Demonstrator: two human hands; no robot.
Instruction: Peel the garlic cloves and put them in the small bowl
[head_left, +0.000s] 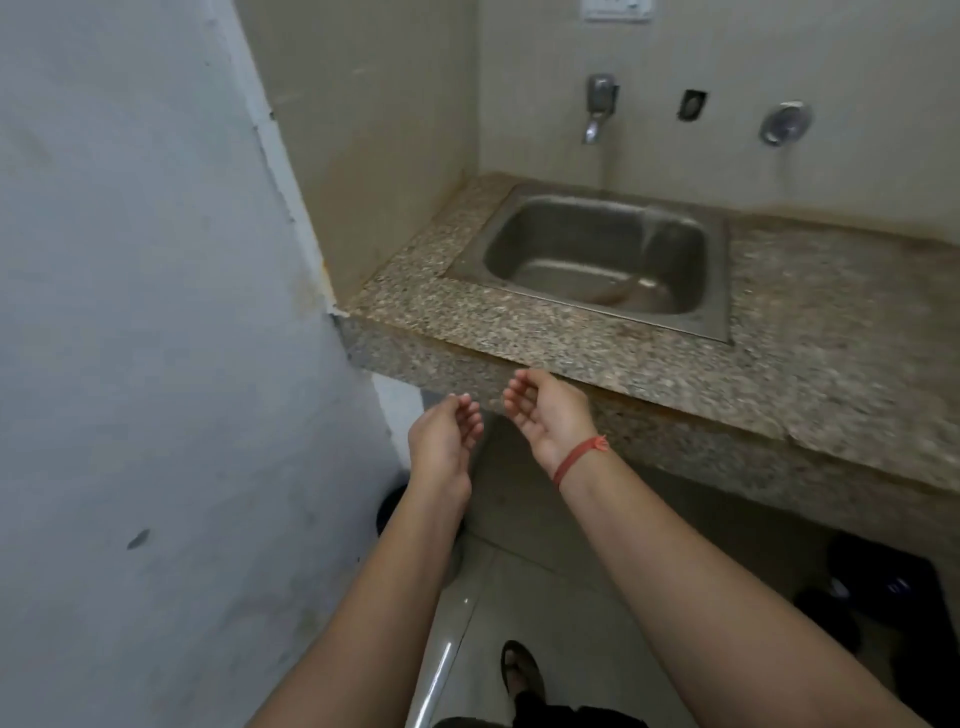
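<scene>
- Left hand (445, 436) and right hand (545, 415), on the near side of the sink (720, 270), before the table (810, 343) edge: each grip loosely curled, holding nothing.
- Red thread (577, 460) on the right wrist.
- Sink set into the table; a brownish patch on its bottom.
- Tap (598, 111) on the wall behind the sink.
- Garlic and bowl: cannot tell where.

Red thread bracelet (579, 459), right wrist.

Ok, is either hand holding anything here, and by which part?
Nothing is held. The left hand and right hand are both empty, fingers loosely curled, in front of the counter.
</scene>
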